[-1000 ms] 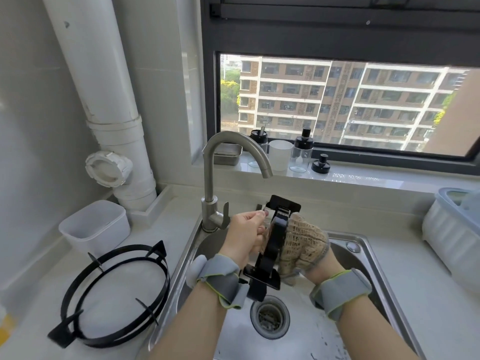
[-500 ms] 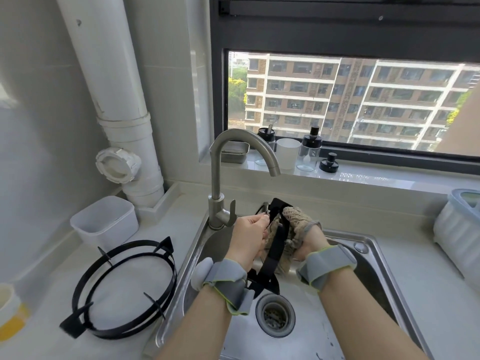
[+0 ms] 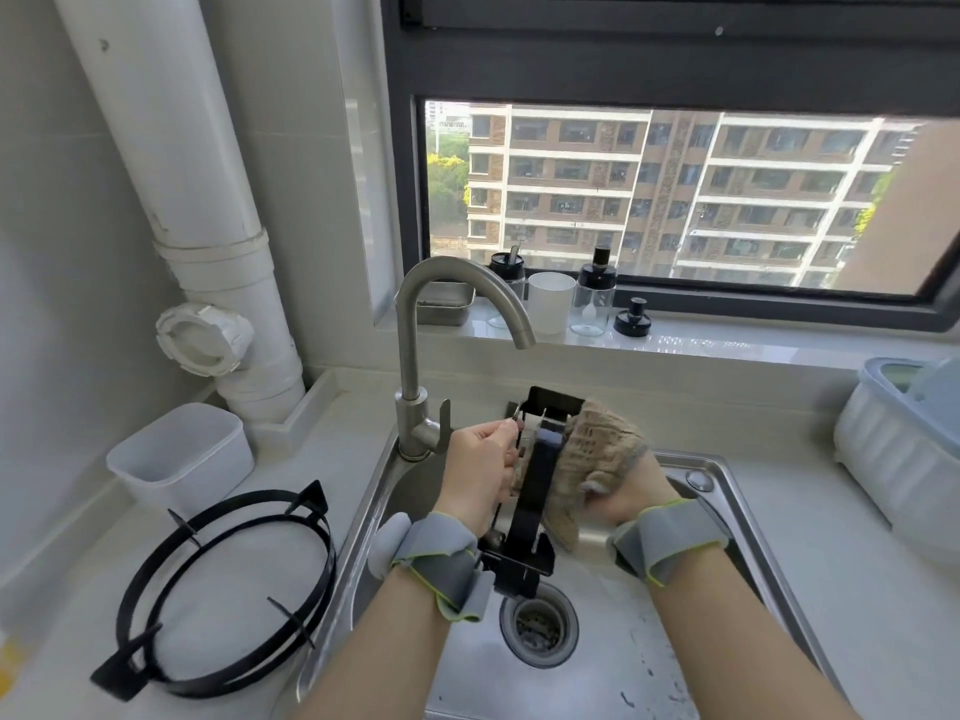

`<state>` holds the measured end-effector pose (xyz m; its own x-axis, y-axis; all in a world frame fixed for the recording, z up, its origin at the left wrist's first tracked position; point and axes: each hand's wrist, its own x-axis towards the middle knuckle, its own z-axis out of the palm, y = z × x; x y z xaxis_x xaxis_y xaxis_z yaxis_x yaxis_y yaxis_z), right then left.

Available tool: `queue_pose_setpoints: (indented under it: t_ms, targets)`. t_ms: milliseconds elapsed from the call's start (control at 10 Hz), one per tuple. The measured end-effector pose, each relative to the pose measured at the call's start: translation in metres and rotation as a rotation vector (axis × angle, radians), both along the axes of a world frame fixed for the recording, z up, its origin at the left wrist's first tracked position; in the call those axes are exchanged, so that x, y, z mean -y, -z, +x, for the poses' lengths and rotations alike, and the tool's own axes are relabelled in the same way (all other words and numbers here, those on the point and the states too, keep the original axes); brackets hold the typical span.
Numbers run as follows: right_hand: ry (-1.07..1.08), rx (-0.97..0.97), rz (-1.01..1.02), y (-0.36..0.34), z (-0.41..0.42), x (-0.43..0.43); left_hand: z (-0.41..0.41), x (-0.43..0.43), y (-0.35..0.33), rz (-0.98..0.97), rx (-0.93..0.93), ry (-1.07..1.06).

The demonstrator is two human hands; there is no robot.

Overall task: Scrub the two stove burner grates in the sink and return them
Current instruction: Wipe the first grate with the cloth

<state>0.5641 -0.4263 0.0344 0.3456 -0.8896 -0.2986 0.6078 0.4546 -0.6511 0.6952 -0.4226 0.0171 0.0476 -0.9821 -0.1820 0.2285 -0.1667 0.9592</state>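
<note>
Head cam: L hand (image 3: 480,472) and R hand (image 3: 631,491) are both over the stainless steel sink (image 3: 727,491), above the round metal drain strainer (image 3: 538,623). L hand has fingers curled, fingertips pinching a thin wire prong near the top of the black round metal burner grate (image 3: 537,491), palm toward its left side. The grate is held upright on edge and seen edge-on. Its lower end is just above the strainer and its top end is near the sink's back rim, below and in front of the spout of the brushed steel gooseneck faucet (image 3: 415,356). R hand has the beige knitted scrub cloth (image 3: 597,449) draped over it and bunched in its grip. Its fingers are mostly hidden under the cloth, so exact finger pose n/a. The cloth touches the right side of the grate at its upper half. Both wrists wear grey bands w/ green edging (image 3: 447,569). On the white counter (image 3: 810,563) left of the sink lies the second black round metal grate (image 3: 228,579), flat, well apart from both hands, with nothing touching it. Behind it sit a white plastic tub (image 3: 182,454) and a white drain pipe (image 3: 208,200) in the corner. On the window sill are a small metal tray (image 3: 447,304), a frosted white cup (image 3: 550,304) and black-lidded glass jars (image 3: 592,298). A white ribbed dish rack (image 3: 904,449) sits at the right edge.
</note>
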Motion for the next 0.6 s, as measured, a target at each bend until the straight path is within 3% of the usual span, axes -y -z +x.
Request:
queue_pose_setpoints:
  t_ms: [100,300,400,500,600]
  targets:
    - [0.324,0.129,0.263,0.01,-0.009,-0.001,-0.003,0.0,0.003,-0.013,-0.008,-0.033]
    - [0.483,-0.185,0.206,0.023,0.012,-0.018,0.001,0.001,0.008,-0.033,-0.043,-0.121]
    - [0.365,-0.422,-0.046,0.019,0.03,-0.03,0.001,-0.001,0.01,-0.072,0.009,-0.108]
    - [0.149,-0.866,-0.377,0.021,0.031,-0.023,-0.002,-0.002,0.009,-0.067,-0.004,-0.095]
    - [-0.046,-0.859,-0.193,-0.006,0.035,0.0,-0.004,-0.006,0.006,-0.091,0.024,-0.057]
